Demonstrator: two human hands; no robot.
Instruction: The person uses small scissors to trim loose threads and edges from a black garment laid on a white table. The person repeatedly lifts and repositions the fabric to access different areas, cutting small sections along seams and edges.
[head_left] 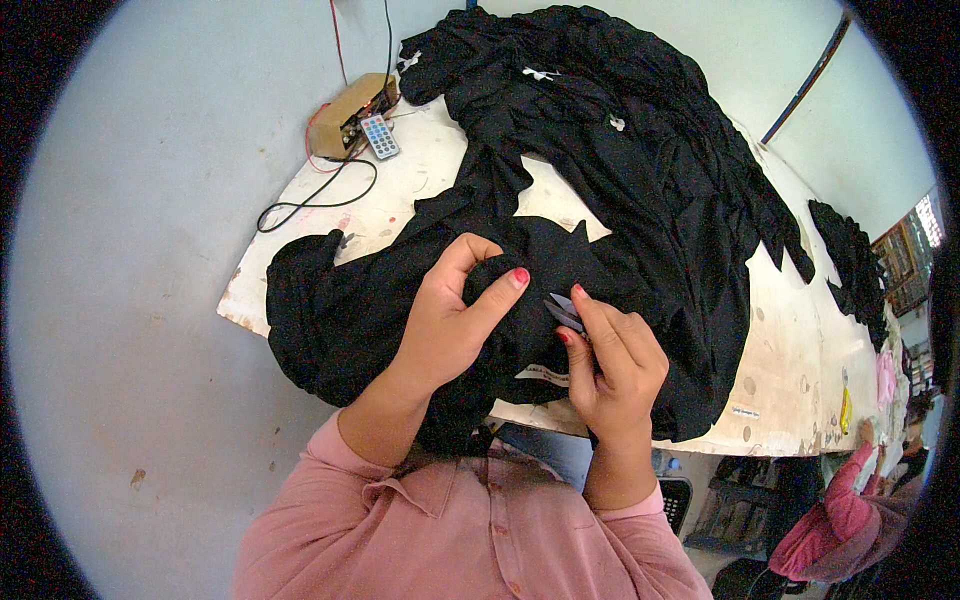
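Observation:
Black cloth (340, 320), which looks like a garment, is bunched in front of me and hangs over the table's near edge. My left hand (455, 315) grips a fold of it between thumb and fingers. Just to the right, my right hand (615, 365) holds small thread snips (565, 312), their grey blades pointing toward the left hand and apart from its thumb. A white label (540, 373) shows on the cloth below the snips. Whether the blades touch the cloth I cannot tell.
More black garments (620, 150) with white tags are heaped across the pale table (770, 400). At the back left sit a brown box (350, 112) with wires, a remote control (380, 137) and a black cable (320, 200). A person in a pink sleeve (845, 495) works at the far right.

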